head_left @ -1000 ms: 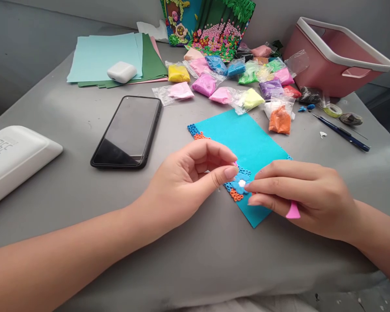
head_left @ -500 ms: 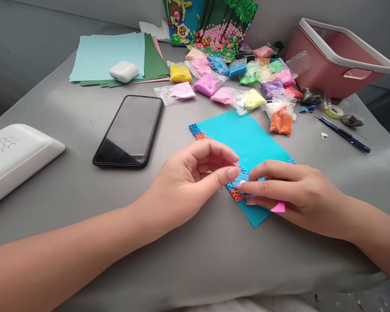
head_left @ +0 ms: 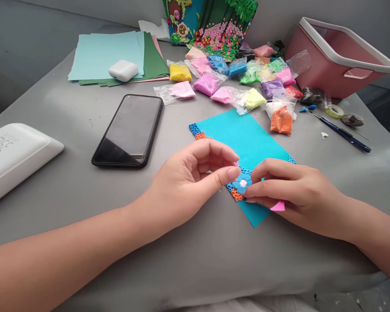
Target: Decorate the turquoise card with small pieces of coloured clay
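A grey-covered table meets a grey wall, with clay bags at one o'clock, a pink tub at two, a phone at ten. At four, the flower lies on a blue card; the right hand touches it, fingers closed around a pink piece. The left hand curls beside it, contents unclear.

White-centred blue flower, turquoise card, ringed orange-blue edging.
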A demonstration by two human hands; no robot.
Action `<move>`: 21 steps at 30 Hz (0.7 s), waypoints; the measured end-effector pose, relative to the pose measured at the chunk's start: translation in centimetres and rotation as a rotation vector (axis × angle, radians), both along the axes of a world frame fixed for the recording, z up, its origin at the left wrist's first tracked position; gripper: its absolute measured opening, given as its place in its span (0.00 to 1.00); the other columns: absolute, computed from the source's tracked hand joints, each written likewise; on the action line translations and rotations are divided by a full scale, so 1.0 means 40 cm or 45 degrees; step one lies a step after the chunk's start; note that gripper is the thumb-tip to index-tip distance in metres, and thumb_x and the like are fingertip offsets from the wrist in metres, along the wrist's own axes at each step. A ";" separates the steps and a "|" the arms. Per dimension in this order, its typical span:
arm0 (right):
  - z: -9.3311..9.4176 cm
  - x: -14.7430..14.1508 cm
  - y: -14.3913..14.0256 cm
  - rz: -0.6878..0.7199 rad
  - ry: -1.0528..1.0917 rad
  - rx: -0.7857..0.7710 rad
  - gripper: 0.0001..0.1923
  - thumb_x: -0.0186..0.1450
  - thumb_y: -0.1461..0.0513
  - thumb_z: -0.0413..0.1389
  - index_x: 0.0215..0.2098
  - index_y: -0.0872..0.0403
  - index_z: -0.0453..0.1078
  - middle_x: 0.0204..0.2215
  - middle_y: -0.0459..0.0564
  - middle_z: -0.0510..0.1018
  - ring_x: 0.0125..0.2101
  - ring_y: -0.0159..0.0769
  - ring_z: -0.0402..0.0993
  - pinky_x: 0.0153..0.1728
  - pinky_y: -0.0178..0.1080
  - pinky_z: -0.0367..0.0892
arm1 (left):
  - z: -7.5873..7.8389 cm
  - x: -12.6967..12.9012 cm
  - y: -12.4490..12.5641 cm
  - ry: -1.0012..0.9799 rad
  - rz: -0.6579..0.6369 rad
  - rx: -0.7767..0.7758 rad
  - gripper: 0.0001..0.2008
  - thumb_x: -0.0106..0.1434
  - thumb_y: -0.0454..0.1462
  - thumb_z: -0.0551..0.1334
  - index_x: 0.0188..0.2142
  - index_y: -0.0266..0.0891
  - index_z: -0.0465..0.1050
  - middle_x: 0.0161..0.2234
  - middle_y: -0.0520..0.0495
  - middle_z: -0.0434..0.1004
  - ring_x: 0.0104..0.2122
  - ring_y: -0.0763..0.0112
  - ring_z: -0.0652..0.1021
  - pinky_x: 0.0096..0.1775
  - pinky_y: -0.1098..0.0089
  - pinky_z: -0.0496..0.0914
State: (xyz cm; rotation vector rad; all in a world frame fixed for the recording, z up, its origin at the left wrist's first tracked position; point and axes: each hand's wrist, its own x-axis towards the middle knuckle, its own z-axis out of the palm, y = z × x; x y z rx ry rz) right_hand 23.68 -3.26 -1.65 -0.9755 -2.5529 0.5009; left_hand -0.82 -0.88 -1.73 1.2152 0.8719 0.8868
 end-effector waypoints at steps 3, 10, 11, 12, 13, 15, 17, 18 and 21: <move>0.002 -0.001 -0.001 0.003 0.007 -0.017 0.12 0.71 0.70 0.55 0.44 0.48 0.76 0.40 0.48 0.77 0.33 0.30 0.75 0.32 0.33 0.68 | -0.001 -0.001 -0.001 -0.015 -0.005 -0.006 0.10 0.61 0.39 0.75 0.36 0.39 0.77 0.36 0.51 0.80 0.39 0.72 0.81 0.41 0.74 0.79; 0.006 -0.009 0.001 -0.046 0.042 -0.081 0.08 0.71 0.68 0.56 0.41 0.49 0.74 0.37 0.46 0.76 0.32 0.30 0.75 0.33 0.33 0.69 | 0.006 0.002 -0.005 0.000 -0.009 0.007 0.10 0.62 0.39 0.74 0.36 0.39 0.77 0.35 0.53 0.79 0.36 0.73 0.81 0.39 0.76 0.79; 0.006 -0.009 0.001 -0.047 0.042 -0.086 0.08 0.71 0.68 0.56 0.41 0.49 0.74 0.37 0.46 0.76 0.32 0.30 0.75 0.33 0.33 0.69 | 0.008 0.003 -0.004 0.008 -0.004 0.011 0.10 0.62 0.39 0.74 0.36 0.39 0.76 0.34 0.52 0.79 0.35 0.73 0.81 0.39 0.75 0.79; 0.007 -0.010 0.000 -0.047 0.039 -0.089 0.08 0.72 0.67 0.56 0.41 0.49 0.75 0.38 0.46 0.76 0.33 0.30 0.75 0.33 0.33 0.69 | 0.008 0.004 -0.004 0.017 -0.001 0.015 0.10 0.62 0.40 0.74 0.36 0.39 0.76 0.34 0.52 0.79 0.34 0.73 0.81 0.39 0.74 0.80; 0.006 -0.010 0.000 -0.050 0.033 -0.089 0.08 0.72 0.67 0.56 0.42 0.49 0.74 0.38 0.46 0.76 0.33 0.30 0.75 0.33 0.34 0.69 | 0.008 0.005 -0.004 0.025 -0.001 0.017 0.10 0.62 0.40 0.74 0.36 0.40 0.76 0.35 0.52 0.79 0.34 0.72 0.81 0.39 0.73 0.80; 0.005 -0.009 -0.001 -0.069 0.013 -0.088 0.07 0.71 0.67 0.56 0.41 0.49 0.74 0.38 0.47 0.76 0.33 0.30 0.74 0.32 0.34 0.68 | 0.004 0.005 -0.006 0.043 -0.006 0.033 0.09 0.63 0.40 0.73 0.37 0.40 0.75 0.35 0.51 0.79 0.34 0.71 0.82 0.39 0.72 0.80; 0.003 -0.010 -0.002 -0.105 0.001 -0.081 0.05 0.71 0.67 0.58 0.39 0.50 0.73 0.38 0.47 0.76 0.33 0.31 0.74 0.32 0.34 0.68 | -0.001 0.004 -0.012 0.075 0.000 0.102 0.08 0.65 0.39 0.71 0.38 0.40 0.74 0.36 0.51 0.79 0.36 0.71 0.82 0.40 0.73 0.80; 0.002 -0.010 -0.002 -0.122 0.002 -0.079 0.05 0.71 0.66 0.58 0.39 0.50 0.73 0.38 0.47 0.76 0.33 0.31 0.74 0.33 0.34 0.68 | -0.004 0.004 -0.015 0.102 0.010 0.173 0.06 0.66 0.38 0.70 0.38 0.40 0.74 0.37 0.51 0.79 0.37 0.71 0.82 0.40 0.74 0.80; 0.004 -0.014 0.000 -0.136 0.038 -0.082 0.04 0.71 0.65 0.59 0.38 0.50 0.73 0.38 0.47 0.76 0.34 0.32 0.74 0.33 0.34 0.68 | -0.010 0.000 -0.023 0.241 0.022 0.483 0.02 0.70 0.34 0.65 0.41 0.40 0.73 0.38 0.51 0.79 0.40 0.73 0.82 0.45 0.75 0.79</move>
